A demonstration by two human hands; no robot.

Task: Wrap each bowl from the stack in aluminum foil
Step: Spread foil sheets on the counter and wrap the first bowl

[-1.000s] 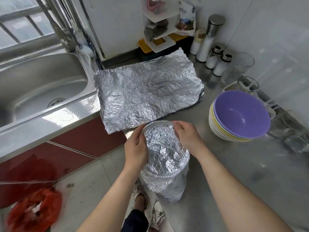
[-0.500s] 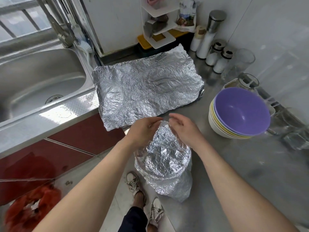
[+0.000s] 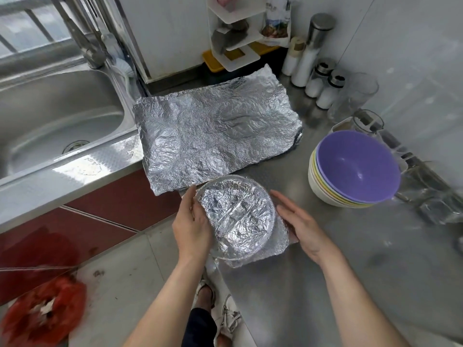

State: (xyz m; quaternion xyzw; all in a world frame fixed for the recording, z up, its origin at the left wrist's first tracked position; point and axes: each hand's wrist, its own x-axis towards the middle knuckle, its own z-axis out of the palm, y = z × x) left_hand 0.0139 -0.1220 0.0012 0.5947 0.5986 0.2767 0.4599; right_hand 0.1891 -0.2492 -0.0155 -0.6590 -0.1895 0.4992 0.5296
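- Foil covered the bowl [image 3: 238,216] completely. In the head view it sat on the steel counter [image 3: 325,284] close to the front edge, at about 6 o'clock from the middle of the picture.
- The left hand [image 3: 191,226] lay on its 9 o'clock side, with the fingers together and pressed along the rim. I could not tell where the thumb was.
- The right hand [image 3: 300,224] was at its 3 o'clock side, fingers straight and close together, flat on the loose foil.
- The stack of bowls [image 3: 350,171] stood unwrapped at 2 o'clock and a foil sheet [image 3: 215,128] lay at 12 o'clock.
- The step seemed to be smoothing the wrap. To do it well, both palms should press inward and go around the wall, then tuck the loose corner under gently, because thin foil tears.
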